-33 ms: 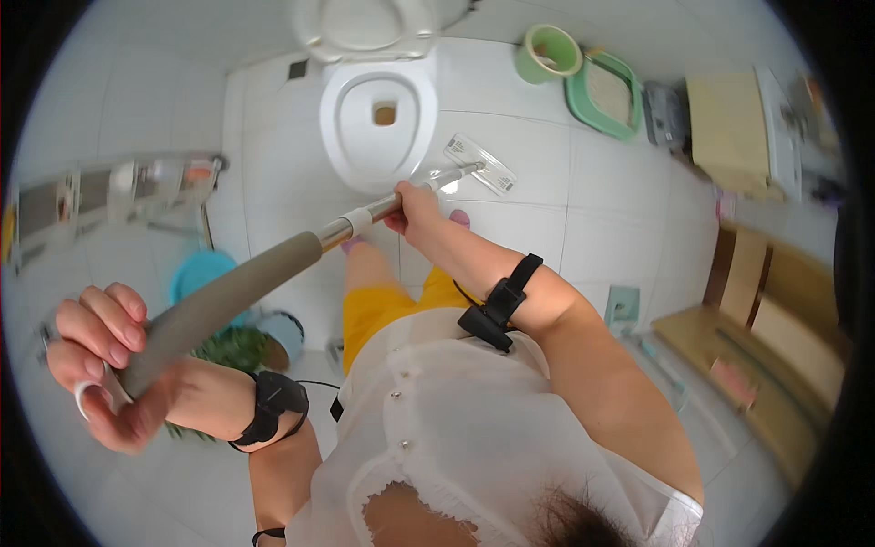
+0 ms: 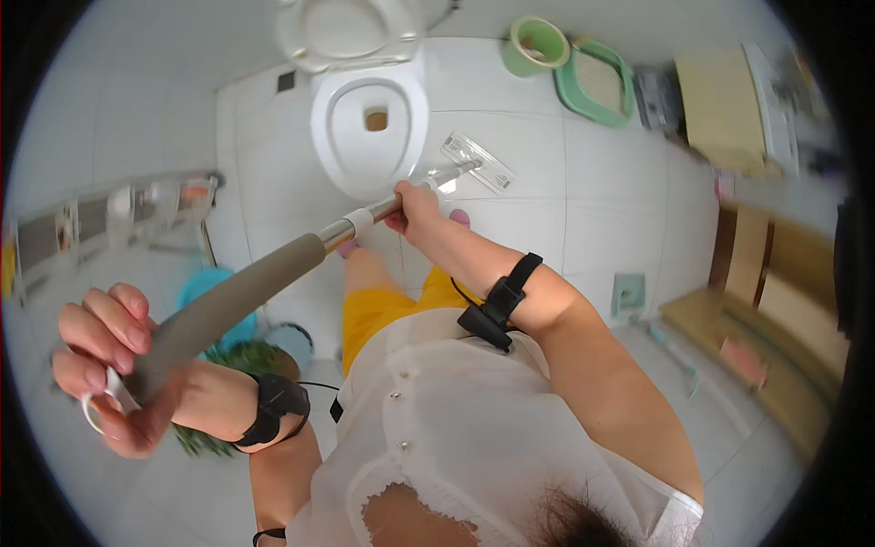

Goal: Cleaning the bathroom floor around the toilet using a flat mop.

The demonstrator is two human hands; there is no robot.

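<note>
A long-handled flat mop [image 2: 264, 278] runs slantwise from the lower left up to the floor beside the toilet. My left hand [image 2: 114, 369] closes around the end of its grey foam grip, where a white hanging loop shows by the thumb. My right hand [image 2: 415, 208] is wrapped around the metal pole farther down, just past a white collar. The flat, pale rectangular mop head [image 2: 478, 162] lies on the tiles to the right of the toilet bowl [image 2: 369, 132]. Part of the pole is hidden under my right fingers.
The toilet lid [image 2: 346, 32] is raised. A green bin [image 2: 536, 46] and a green litter tray [image 2: 583, 96] stand at the back right. On the left are a rack [image 2: 118, 214], a blue basin [image 2: 205, 283] and a plant [image 2: 205, 442]. A wooden bench [image 2: 729, 365] is at the right.
The room has shifted slightly left in view at the toilet and bins. My hands keep their hold on the mop, and its head stays at nearly the same spot in view.
</note>
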